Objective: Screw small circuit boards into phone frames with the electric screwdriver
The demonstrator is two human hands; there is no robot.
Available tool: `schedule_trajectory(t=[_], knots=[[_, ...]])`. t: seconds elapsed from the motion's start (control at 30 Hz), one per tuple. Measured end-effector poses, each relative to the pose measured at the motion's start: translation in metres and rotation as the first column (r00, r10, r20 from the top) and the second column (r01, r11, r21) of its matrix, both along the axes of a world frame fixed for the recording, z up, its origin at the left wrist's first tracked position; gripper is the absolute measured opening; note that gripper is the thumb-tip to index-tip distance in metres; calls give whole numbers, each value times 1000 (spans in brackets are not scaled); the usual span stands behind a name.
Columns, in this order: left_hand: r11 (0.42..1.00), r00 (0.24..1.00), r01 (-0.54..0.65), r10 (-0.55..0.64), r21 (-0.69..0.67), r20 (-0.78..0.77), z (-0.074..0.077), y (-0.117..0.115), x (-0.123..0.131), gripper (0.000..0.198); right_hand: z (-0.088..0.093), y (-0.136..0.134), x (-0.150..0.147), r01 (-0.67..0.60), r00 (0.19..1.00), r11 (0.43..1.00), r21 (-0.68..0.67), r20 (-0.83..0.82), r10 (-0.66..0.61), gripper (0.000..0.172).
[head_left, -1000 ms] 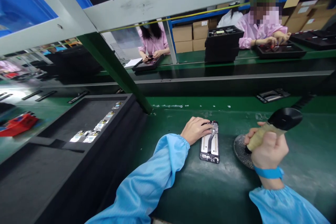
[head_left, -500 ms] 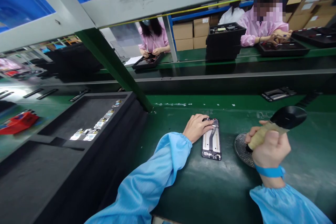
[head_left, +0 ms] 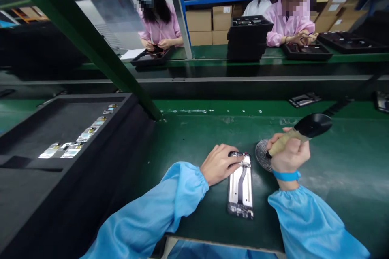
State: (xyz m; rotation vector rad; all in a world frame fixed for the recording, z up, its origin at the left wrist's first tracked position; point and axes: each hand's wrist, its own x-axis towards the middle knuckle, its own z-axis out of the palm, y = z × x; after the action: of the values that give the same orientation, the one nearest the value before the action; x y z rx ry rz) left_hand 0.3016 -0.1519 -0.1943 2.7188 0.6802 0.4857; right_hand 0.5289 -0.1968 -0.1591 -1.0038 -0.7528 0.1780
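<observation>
An opened phone lies on the green bench, its inside facing up, with a dark flex strip running down a silver plate. My left hand grips its upper end from the left, the fingers bent over the small board there. To the right, my right hand is wrapped round the taped, pale yellow grip of what looks like an electric screwdriver with a black end and cord. Its lower end points at a round dish of small grainy metal pieces. The tip is hidden by my fingers.
A black foam tray with several small circuit boards stands at the left. A slanted green post rises beside it. Another phone body lies at the back right. Across the line, people in pink work over trays.
My view has turned and shifted. My left hand and the phone have come nearer to me and closer to the dish. My right hand keeps the screwdriver over the dish.
</observation>
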Motion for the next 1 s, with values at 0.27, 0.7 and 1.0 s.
schedule_trajectory(t=[0.27, 0.7, 1.0], knots=[[997, 999, 54, -54, -55, -8, 0, -6, 4, 30, 0, 2, -1, 29, 1000, 1000, 1, 12, -29, 52], [993, 998, 70, -69, -93, 11, 5, -13, 6, 31, 19, -8, -6, -48, 997, 992, 119, -56, 55, 50], [993, 997, 74, -75, -94, -12, 9, -13, 6, 33, 1, -4, -32, -186, 982, 983, -8, 23, 186, 50]])
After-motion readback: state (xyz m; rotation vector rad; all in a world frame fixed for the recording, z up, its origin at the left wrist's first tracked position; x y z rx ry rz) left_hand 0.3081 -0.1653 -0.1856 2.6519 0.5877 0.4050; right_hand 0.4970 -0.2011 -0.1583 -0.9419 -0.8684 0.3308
